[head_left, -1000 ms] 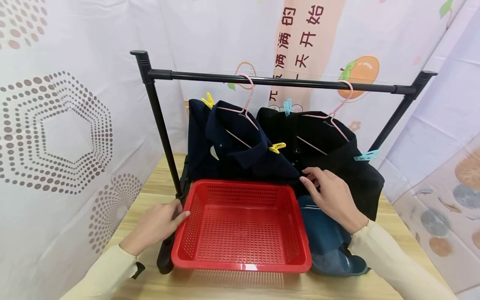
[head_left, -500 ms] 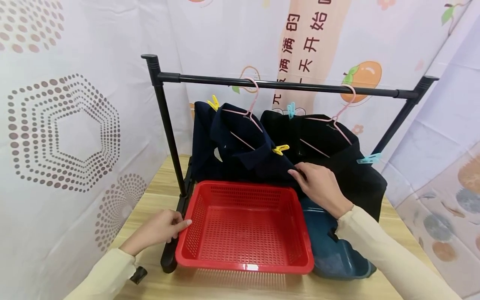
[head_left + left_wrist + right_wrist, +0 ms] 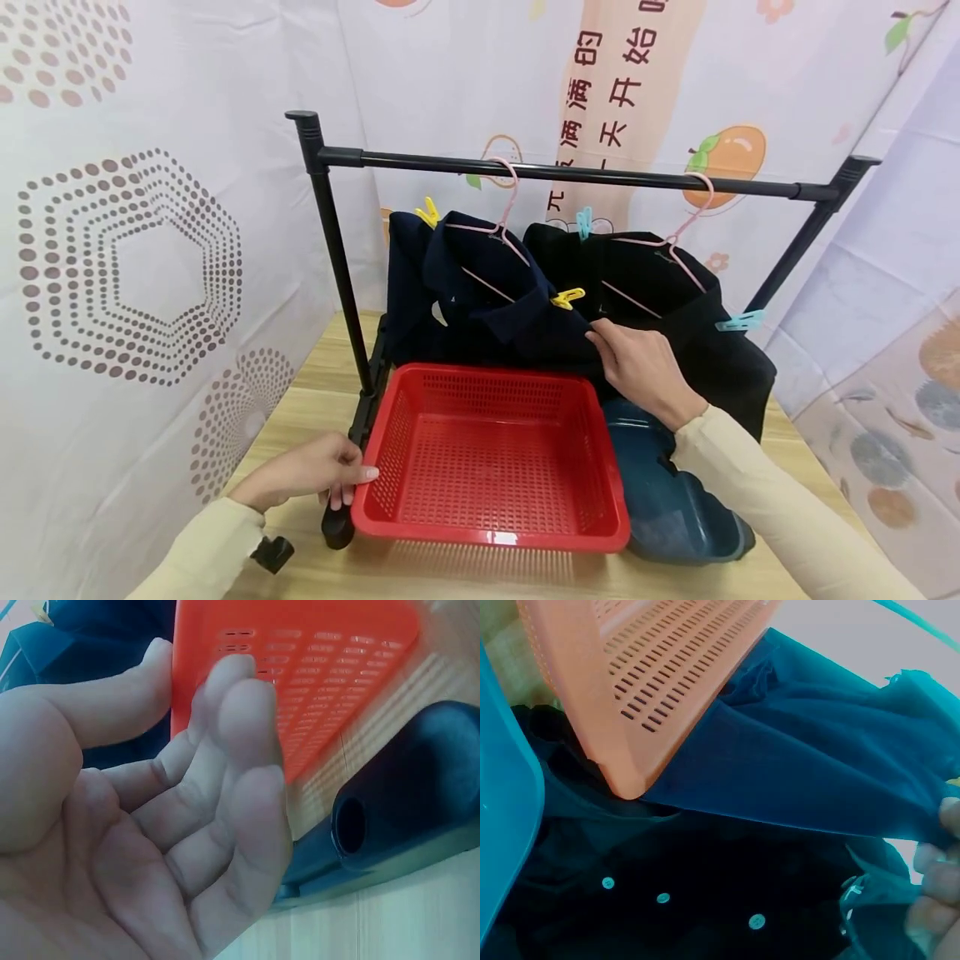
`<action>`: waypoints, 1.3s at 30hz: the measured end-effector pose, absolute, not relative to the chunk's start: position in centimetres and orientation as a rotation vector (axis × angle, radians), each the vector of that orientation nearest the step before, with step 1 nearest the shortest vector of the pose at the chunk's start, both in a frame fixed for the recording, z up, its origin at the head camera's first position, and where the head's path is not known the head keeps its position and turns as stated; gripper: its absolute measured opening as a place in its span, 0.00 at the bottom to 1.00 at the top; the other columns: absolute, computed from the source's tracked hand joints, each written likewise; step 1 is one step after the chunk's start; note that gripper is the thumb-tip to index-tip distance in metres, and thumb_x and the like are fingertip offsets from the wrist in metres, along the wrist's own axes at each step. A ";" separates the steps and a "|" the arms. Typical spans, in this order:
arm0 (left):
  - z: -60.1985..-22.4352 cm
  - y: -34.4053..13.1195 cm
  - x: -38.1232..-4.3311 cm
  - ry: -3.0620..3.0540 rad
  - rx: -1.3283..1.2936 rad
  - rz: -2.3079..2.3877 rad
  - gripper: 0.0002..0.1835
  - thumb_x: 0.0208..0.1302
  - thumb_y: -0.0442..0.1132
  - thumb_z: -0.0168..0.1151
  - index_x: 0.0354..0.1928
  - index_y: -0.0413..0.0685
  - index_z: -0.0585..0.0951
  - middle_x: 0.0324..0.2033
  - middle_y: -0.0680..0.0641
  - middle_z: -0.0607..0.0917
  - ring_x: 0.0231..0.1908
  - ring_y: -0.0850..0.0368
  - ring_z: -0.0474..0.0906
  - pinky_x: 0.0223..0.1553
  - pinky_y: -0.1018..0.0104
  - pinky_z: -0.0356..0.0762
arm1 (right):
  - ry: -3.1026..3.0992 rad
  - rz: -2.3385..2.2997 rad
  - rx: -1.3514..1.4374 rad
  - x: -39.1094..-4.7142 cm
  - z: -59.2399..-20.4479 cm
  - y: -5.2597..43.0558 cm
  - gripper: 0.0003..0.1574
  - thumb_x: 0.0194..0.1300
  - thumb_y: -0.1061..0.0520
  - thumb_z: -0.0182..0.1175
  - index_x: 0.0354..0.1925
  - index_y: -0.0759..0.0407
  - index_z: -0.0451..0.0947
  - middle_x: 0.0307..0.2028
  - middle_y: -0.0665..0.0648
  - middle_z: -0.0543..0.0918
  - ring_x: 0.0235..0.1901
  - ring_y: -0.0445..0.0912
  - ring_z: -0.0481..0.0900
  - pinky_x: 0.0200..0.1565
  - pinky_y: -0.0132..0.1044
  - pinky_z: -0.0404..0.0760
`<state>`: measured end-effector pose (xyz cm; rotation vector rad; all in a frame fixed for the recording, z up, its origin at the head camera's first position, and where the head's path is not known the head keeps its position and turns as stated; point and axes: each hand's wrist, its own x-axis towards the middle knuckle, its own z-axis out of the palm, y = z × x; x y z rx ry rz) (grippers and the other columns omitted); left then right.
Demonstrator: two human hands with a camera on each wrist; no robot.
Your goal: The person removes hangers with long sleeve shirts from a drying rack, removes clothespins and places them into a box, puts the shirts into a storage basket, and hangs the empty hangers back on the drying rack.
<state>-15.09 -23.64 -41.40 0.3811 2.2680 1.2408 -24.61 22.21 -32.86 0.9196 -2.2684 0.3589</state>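
Note:
An empty red mesh basket (image 3: pixel 487 527) sits on the wooden table under a black clothes rack (image 3: pixel 585 173). My left hand (image 3: pixel 330 475) holds its left rim, thumb on the rim and fingers outside; the left wrist view shows the hand (image 3: pixel 150 825) against the basket (image 3: pixel 315 660). A navy shirt (image 3: pixel 480 325) hangs on a pink hanger (image 3: pixel 501 229), with a yellow clip (image 3: pixel 567 297) on its right shoulder. My right hand (image 3: pixel 637 367) pinches the navy fabric just below that clip. In the right wrist view my fingers (image 3: pixel 937 900) hold the navy shirt (image 3: pixel 817 772) above the basket (image 3: pixel 645 667).
A black shirt (image 3: pixel 675 317) hangs to the right on a second pink hanger, held by blue clips (image 3: pixel 740 321). A teal basin (image 3: pixel 660 492) stands beside the basket on the right. The rack's black foot (image 3: pixel 339 525) lies by my left hand. Printed curtains close in both sides.
My left hand has slid back along the basket's left rim toward me. My right hand has risen slightly toward the navy shirt's shoulder under the yellow clip.

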 end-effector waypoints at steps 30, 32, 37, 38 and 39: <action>-41.4 -23.6 -15.1 1.978 0.201 1.530 0.18 0.67 0.38 0.58 0.42 0.27 0.68 0.20 0.33 0.82 0.16 0.48 0.81 0.24 0.50 0.80 | -2.009 0.581 0.842 -21.7 -28.8 25.4 0.06 0.65 0.63 0.59 0.41 0.62 0.80 0.21 0.49 0.74 0.17 0.39 0.64 0.24 0.29 0.63; -41.3 -23.6 -15.1 1.959 0.203 1.533 0.17 0.67 0.37 0.58 0.42 0.26 0.67 0.21 0.32 0.82 0.17 0.47 0.81 0.24 0.50 0.80 | -2.025 0.587 0.836 -21.2 -29.0 25.8 0.06 0.65 0.63 0.60 0.41 0.62 0.80 0.20 0.48 0.72 0.17 0.37 0.63 0.24 0.28 0.63; -41.2 -23.4 -15.2 1.939 0.186 1.517 0.17 0.67 0.37 0.58 0.42 0.26 0.67 0.22 0.31 0.82 0.18 0.45 0.82 0.25 0.49 0.80 | -2.066 0.594 0.817 -20.3 -29.4 26.4 0.06 0.63 0.64 0.61 0.40 0.61 0.81 0.17 0.44 0.66 0.17 0.34 0.60 0.24 0.27 0.61; -41.2 -23.4 -15.2 1.940 0.181 1.513 0.17 0.67 0.37 0.58 0.42 0.26 0.67 0.23 0.31 0.82 0.18 0.44 0.82 0.25 0.49 0.80 | -2.072 0.597 0.818 -20.1 -29.4 26.5 0.06 0.63 0.65 0.61 0.40 0.61 0.81 0.17 0.43 0.65 0.17 0.34 0.60 0.24 0.26 0.61; -41.2 -23.4 -15.2 1.942 0.176 1.510 0.17 0.67 0.37 0.58 0.42 0.26 0.68 0.23 0.30 0.82 0.18 0.44 0.82 0.25 0.49 0.80 | -2.076 0.602 0.819 -20.0 -29.5 26.6 0.06 0.63 0.65 0.61 0.40 0.61 0.81 0.18 0.43 0.65 0.17 0.34 0.60 0.25 0.26 0.61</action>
